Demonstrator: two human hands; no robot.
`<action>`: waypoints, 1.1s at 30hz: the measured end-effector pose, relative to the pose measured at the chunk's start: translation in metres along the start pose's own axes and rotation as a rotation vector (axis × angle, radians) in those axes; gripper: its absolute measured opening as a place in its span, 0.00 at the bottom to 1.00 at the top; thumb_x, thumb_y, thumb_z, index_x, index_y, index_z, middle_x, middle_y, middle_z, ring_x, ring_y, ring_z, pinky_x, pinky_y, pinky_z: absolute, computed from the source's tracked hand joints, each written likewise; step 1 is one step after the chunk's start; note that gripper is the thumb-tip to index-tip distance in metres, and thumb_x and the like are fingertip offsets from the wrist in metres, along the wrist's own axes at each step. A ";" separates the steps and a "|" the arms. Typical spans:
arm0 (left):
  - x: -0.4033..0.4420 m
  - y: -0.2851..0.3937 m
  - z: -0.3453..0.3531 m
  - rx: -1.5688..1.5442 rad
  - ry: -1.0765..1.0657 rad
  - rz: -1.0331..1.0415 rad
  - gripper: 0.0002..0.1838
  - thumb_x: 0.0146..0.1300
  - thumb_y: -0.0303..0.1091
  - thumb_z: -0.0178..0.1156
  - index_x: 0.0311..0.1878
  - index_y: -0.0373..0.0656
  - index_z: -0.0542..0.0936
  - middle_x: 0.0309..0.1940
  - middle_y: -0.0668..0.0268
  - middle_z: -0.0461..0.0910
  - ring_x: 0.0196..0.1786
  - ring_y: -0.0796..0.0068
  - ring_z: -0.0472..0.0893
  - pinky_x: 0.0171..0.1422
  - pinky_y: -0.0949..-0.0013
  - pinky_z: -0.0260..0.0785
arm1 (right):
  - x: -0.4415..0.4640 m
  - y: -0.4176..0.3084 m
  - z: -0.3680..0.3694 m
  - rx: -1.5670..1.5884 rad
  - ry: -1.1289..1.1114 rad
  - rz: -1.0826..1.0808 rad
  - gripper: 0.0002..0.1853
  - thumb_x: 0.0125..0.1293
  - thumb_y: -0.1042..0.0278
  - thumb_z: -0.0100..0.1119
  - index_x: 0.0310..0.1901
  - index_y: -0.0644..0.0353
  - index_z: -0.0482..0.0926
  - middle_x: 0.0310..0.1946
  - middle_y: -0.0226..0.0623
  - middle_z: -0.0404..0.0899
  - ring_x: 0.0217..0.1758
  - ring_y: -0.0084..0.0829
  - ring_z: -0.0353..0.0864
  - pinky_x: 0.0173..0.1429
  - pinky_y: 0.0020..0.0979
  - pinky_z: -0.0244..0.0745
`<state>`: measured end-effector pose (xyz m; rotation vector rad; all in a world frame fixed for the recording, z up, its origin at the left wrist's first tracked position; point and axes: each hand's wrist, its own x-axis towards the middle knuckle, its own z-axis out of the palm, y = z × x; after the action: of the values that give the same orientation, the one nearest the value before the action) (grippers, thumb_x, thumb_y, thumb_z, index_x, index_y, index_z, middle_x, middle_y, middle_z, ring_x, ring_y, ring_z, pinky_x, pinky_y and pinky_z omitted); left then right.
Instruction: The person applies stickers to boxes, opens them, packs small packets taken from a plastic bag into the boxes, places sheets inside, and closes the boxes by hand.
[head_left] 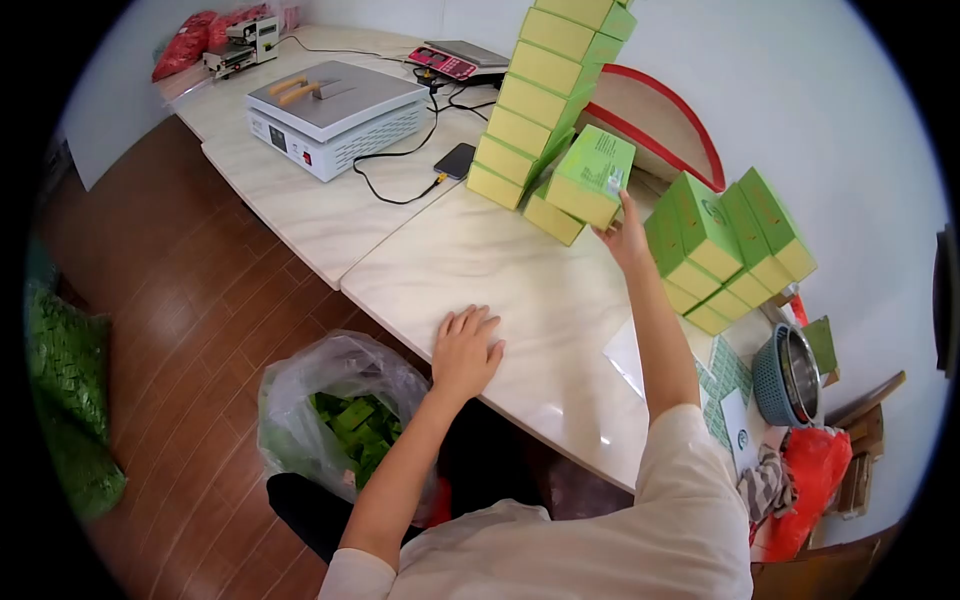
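Observation:
My right hand (627,238) reaches forward to a green and pale-yellow box (592,175) and grips its near right corner. That box sits slightly askew over another such box (553,218), which lies on the table. Just left of it, a tall stack of matching boxes (528,105) rises past the top of the view. My left hand (465,352) lies palm down near the table's front edge, fingers spread, holding nothing. Below it on the floor side, a clear plastic bag (290,425) contains several small green packets (358,425).
More green boxes (725,250) are piled at the right against the wall. A flat heating machine (335,110), a phone (455,161), cables and a red scale (445,62) occupy the far left. A blue basket (772,375) and red bag (812,480) sit at right.

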<state>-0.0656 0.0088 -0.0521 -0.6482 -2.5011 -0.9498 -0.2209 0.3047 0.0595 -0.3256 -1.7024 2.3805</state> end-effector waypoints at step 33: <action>0.004 0.004 -0.001 0.004 0.007 -0.042 0.17 0.59 0.38 0.58 0.51 0.45 0.77 0.58 0.63 0.73 0.64 0.62 0.68 0.71 0.56 0.53 | 0.068 -0.149 -0.186 -1.565 0.549 0.302 0.69 0.30 0.22 0.65 0.73 0.54 0.47 0.71 0.53 0.51 0.74 0.57 0.47 0.71 0.57 0.47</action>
<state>-0.0665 0.0118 -0.0472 -0.5921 -2.5192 -0.9601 -0.2270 0.5397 0.1383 -1.2831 -2.7949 0.3804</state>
